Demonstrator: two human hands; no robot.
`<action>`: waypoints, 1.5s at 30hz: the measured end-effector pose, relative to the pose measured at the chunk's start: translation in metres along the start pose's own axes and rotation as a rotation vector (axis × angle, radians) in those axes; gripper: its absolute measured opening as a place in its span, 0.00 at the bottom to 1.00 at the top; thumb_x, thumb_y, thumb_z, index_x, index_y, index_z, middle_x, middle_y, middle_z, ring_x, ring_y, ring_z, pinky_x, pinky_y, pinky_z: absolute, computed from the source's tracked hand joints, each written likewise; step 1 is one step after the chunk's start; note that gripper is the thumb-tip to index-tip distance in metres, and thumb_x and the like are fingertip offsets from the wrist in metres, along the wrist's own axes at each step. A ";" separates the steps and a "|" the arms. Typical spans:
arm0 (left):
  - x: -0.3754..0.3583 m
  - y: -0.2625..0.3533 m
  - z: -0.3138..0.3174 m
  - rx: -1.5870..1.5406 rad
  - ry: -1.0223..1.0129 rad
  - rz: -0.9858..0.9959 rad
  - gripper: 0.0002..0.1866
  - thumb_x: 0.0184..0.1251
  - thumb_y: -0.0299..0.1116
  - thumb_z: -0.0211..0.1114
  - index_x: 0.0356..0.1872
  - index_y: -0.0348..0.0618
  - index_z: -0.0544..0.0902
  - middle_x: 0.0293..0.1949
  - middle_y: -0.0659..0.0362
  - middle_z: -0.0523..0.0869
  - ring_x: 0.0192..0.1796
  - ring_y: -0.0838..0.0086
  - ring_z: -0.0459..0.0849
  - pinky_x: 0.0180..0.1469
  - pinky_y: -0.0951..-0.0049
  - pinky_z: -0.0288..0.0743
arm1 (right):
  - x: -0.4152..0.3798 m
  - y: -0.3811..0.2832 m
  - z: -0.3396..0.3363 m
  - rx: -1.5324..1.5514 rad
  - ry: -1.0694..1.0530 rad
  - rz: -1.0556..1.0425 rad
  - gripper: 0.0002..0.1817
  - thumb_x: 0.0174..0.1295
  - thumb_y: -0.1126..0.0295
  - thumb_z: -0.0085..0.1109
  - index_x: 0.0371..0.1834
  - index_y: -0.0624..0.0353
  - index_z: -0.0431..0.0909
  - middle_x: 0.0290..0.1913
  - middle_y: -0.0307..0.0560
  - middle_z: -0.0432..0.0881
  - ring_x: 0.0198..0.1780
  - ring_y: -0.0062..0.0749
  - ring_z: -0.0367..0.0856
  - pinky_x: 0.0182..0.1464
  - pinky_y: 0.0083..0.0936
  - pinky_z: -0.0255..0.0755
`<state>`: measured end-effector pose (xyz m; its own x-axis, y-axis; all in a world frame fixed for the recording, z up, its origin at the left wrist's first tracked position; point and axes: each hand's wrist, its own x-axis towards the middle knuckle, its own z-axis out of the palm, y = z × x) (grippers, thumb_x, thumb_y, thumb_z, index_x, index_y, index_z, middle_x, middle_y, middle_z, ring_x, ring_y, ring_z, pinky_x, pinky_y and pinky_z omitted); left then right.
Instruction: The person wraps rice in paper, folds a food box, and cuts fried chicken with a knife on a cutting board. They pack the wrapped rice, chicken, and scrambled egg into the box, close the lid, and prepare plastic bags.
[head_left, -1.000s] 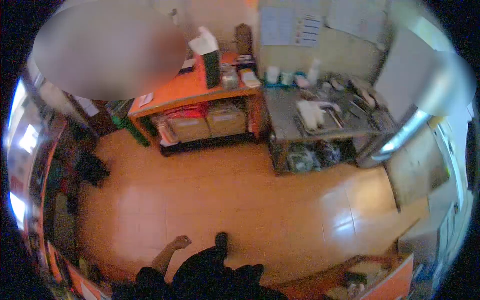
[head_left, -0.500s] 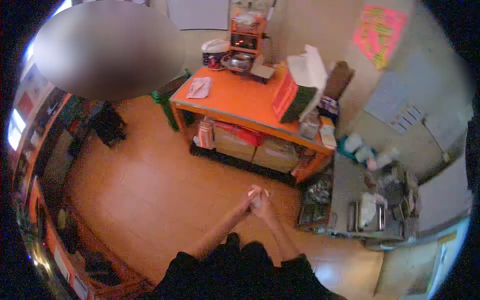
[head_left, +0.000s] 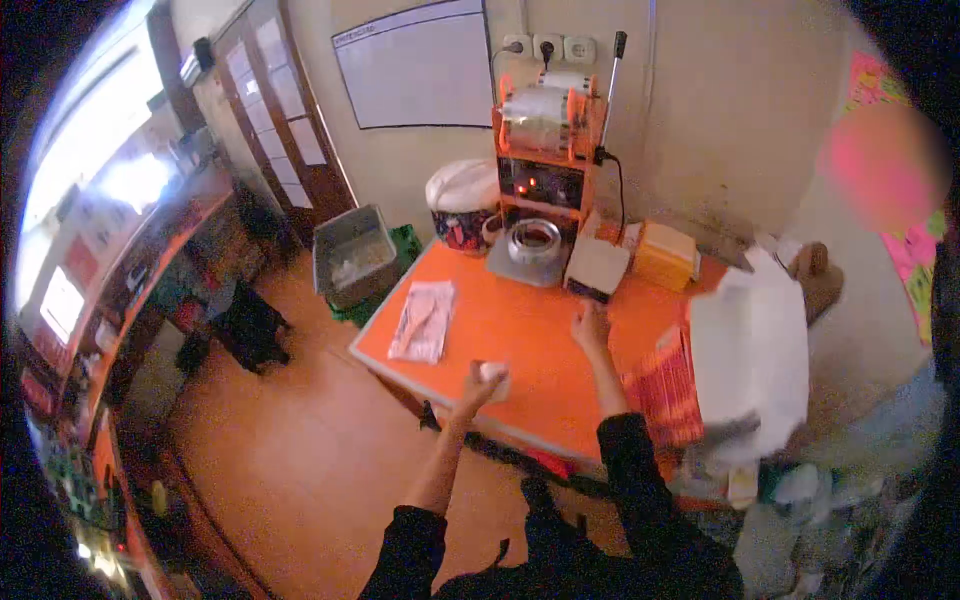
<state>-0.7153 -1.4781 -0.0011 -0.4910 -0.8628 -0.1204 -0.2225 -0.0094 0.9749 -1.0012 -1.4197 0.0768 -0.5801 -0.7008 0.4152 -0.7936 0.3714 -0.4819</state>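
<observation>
My left hand is over the front edge of the orange table, fingers closed around a small white crumpled item whose kind I cannot make out. Farther in over the tabletop is my right hand, just in front of a white-topped box. Its fingers are blurred, and nothing shows clearly in them. Behind stands an orange cup-sealing machine with film rolls and a round metal cup holder. A folded pinkish cloth lies to the left.
A patterned tub with a white cover stands left of the machine. Toward the right are a yellow box and a large open carton with a red side. A grey bin is beyond the table's left end.
My hands were together above the floor; now they are apart over the table. The view has come closer to the table and the sealing machine.
</observation>
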 end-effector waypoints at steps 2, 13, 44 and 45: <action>0.038 -0.025 -0.013 0.455 -0.080 0.061 0.37 0.59 0.53 0.68 0.61 0.42 0.64 0.52 0.44 0.76 0.53 0.56 0.78 0.51 0.56 0.73 | 0.051 0.024 0.038 -0.208 0.323 -0.019 0.17 0.59 0.70 0.53 0.52 0.58 0.76 0.51 0.55 0.80 0.59 0.47 0.74 0.54 0.47 0.72; 0.169 0.115 0.139 -0.233 0.568 0.344 0.34 0.70 0.50 0.55 0.72 0.47 0.58 0.71 0.43 0.55 0.74 0.54 0.51 0.73 0.56 0.44 | -0.011 0.038 0.035 -0.238 -0.214 0.096 0.11 0.61 0.61 0.54 0.34 0.57 0.79 0.31 0.52 0.83 0.36 0.51 0.82 0.40 0.46 0.74; 0.039 0.111 0.101 0.244 -0.006 0.831 0.43 0.32 0.48 0.81 0.57 0.55 0.72 0.57 0.40 0.68 0.58 0.43 0.69 0.56 0.49 0.69 | -0.037 -0.030 -0.030 0.539 -0.175 0.073 0.09 0.64 0.72 0.56 0.41 0.67 0.78 0.30 0.49 0.81 0.35 0.31 0.80 0.40 0.29 0.73; 0.036 0.109 0.096 0.273 0.009 0.810 0.44 0.32 0.48 0.81 0.57 0.55 0.71 0.57 0.39 0.68 0.58 0.43 0.69 0.57 0.49 0.68 | -0.034 -0.034 -0.031 0.561 -0.142 0.125 0.09 0.65 0.71 0.56 0.40 0.67 0.78 0.30 0.48 0.81 0.34 0.32 0.80 0.40 0.29 0.73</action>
<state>-0.8381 -1.4614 0.0831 -0.5794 -0.5552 0.5966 -0.0019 0.7330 0.6802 -0.9602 -1.3894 0.1029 -0.6018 -0.7617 0.2401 -0.4799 0.1045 -0.8711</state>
